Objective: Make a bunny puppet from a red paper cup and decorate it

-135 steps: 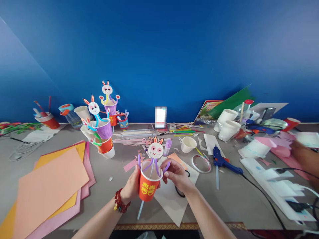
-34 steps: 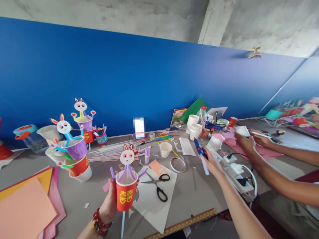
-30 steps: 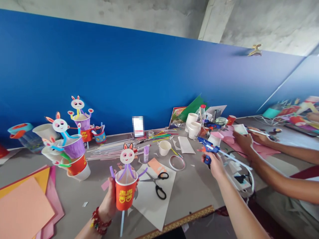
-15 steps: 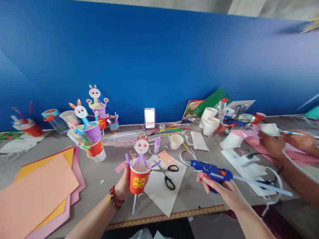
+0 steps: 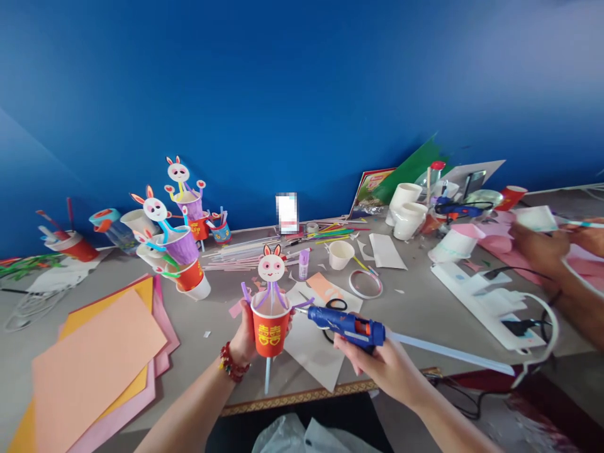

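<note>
The left hand (image 5: 244, 335), grip wrapped round the red cup (image 5: 270, 326), holds it upright above the table (image 5: 189, 352), apparently for steadiness, while the right hand (image 5: 380, 363) firmly clasps the glue gun (image 5: 342, 322), nozzle (image 5: 301, 309) (contact unclear) at a purple strip (image 5: 309, 302).

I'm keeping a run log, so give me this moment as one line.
left hand: holding red cup | right hand: gripping blue glue gun, nozzle near red cup | purple-capped tube: upright
</note>
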A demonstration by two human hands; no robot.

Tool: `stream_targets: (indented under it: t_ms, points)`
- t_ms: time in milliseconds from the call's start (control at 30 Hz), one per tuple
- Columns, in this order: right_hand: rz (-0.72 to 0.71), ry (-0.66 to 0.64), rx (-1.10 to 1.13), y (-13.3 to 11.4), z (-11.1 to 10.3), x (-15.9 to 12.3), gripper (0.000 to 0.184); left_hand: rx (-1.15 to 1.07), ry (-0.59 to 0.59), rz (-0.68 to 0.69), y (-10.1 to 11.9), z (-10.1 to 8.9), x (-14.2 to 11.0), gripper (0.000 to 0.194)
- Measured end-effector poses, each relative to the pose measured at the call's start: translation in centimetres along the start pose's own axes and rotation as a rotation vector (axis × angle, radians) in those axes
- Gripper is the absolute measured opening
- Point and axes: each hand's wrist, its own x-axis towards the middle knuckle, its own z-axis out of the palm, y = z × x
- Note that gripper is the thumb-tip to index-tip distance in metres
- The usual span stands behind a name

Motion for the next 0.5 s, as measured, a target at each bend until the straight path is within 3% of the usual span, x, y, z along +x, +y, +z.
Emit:
stream_targets:
  t_ms: [267, 500]
  points:
    - [-0.062, 0.029, -0.040, -0.4, -0.8, 0.6, 0.024, -0.050, 0.035, 0.013, 0.1, 0.6, 0.3, 0.076]
    - [-0.110, 0.027, -0.044, -0.5, -0.4, 2.3, 0.020, -0.159, 0.033, -0.112, 0.2, -0.1, 0.2, 0.073]
